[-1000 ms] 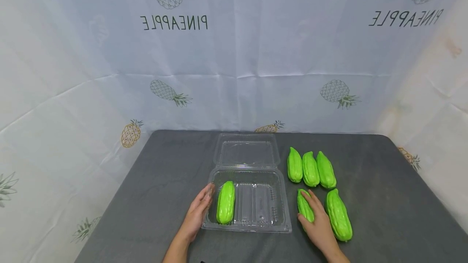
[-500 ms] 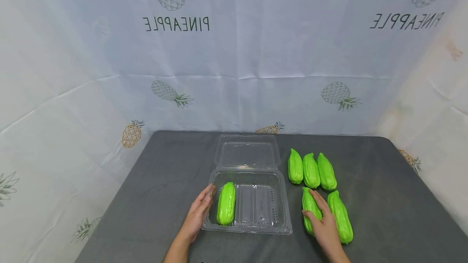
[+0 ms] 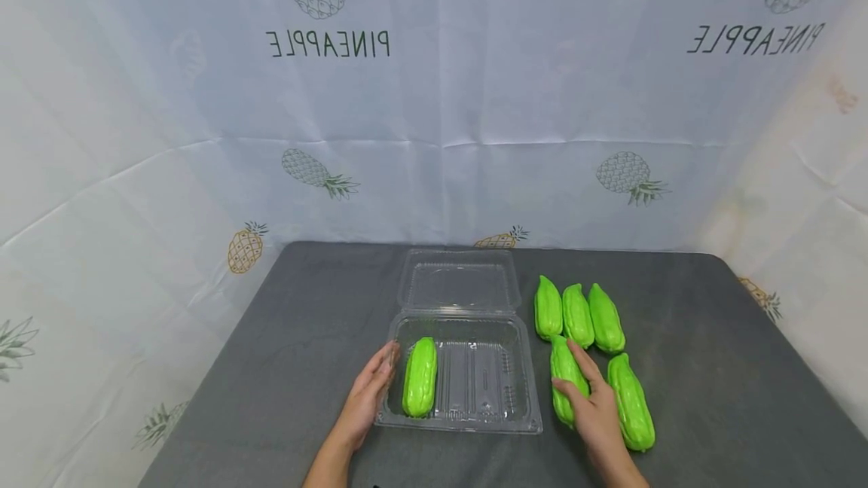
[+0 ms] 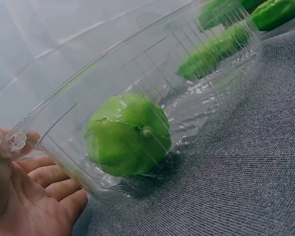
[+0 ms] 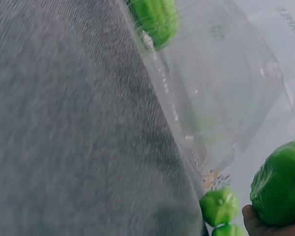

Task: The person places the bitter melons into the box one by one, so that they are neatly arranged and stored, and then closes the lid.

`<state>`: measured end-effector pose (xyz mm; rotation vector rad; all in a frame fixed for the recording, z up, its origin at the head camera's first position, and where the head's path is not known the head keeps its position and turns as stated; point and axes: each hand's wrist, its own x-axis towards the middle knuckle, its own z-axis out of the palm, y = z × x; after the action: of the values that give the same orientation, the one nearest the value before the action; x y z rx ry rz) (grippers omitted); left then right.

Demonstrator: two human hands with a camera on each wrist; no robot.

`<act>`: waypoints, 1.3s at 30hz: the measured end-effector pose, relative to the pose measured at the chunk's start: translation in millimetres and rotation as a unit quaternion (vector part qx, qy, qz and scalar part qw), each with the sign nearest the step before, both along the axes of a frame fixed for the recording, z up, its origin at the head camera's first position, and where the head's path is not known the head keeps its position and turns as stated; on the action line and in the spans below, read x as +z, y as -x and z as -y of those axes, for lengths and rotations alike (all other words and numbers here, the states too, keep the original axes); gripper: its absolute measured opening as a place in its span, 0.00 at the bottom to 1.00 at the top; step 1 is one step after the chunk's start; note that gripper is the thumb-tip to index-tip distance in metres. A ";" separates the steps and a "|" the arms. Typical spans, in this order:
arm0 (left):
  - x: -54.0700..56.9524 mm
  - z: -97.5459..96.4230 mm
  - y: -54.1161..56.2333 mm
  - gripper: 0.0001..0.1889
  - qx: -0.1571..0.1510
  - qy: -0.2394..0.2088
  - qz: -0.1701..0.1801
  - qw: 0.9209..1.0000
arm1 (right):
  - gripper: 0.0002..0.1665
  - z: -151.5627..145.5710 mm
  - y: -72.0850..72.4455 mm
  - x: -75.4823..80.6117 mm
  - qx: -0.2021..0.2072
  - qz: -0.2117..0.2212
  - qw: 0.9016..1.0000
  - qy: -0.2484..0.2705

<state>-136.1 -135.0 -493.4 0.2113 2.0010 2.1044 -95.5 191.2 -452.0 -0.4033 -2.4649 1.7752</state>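
A clear plastic clamshell box (image 3: pixel 478 386) lies with its lid laid back on the dark grey table. Inside its left part rests one bright green bitter melon (image 3: pixel 420 377), also visible through the wall in the left wrist view. My left hand (image 3: pixel 368 391) has its fingers straight against the box's left side. To the right of the box, my right hand (image 3: pixel 598 409) grips another bitter melon (image 3: pixel 566 367) between thumb and fingers. The right wrist view shows this held melon (image 5: pixel 282 187) raised off the table, with a fingertip beneath it.
Three bitter melons (image 3: pixel 576 316) stand in a row behind my right hand. One more melon (image 3: pixel 631 405) lies just right of that hand. The box's lid (image 3: pixel 461 281) spreads toward the back edge, where a pineapple-print curtain (image 3: pixel 441 96) hangs.
My right hand has taken hold of the melon and shifted it, first rightward, then back left and away from me. The left hand and the box stay put.
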 end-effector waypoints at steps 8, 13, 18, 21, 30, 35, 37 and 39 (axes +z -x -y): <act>0.2 0.1 0.3 0.30 -0.006 -0.002 0.001 1.000 | 0.38 10.1 4.3 6.1 0.014 -0.022 1.000 0.014; 0.0 0.3 0.1 0.30 -0.007 -0.001 0.002 1.000 | 0.38 18.1 6.1 9.4 0.025 -0.040 0.999 0.019; 0.2 0.0 0.3 0.30 -0.002 0.000 0.002 1.000 | 0.38 28.9 7.8 14.2 0.047 -0.053 0.997 0.019; 0.5 -0.2 0.3 0.31 -0.003 0.001 0.003 1.000 | 0.38 35.8 8.5 17.3 0.062 -0.046 0.997 0.032; 0.0 0.3 0.3 0.31 -0.013 0.001 0.000 1.000 | 0.37 57.7 13.9 20.0 0.077 -0.041 0.995 0.052; -0.4 1.5 0.1 0.30 -0.010 -0.002 0.000 1.000 | 0.37 77.9 16.4 20.4 0.084 -0.035 0.992 0.085; -0.5 1.5 0.1 0.30 -0.011 -0.005 0.001 1.000 | 0.37 86.4 17.6 20.3 0.090 -0.034 0.991 0.097; -0.5 1.3 0.1 0.30 -0.012 -0.002 0.000 1.000 | 0.37 93.8 19.0 19.6 0.096 -0.035 0.989 0.103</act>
<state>-136.2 -136.3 -494.0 0.2334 1.9838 2.0951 -114.4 97.4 -432.4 -0.1159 -2.3498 2.0886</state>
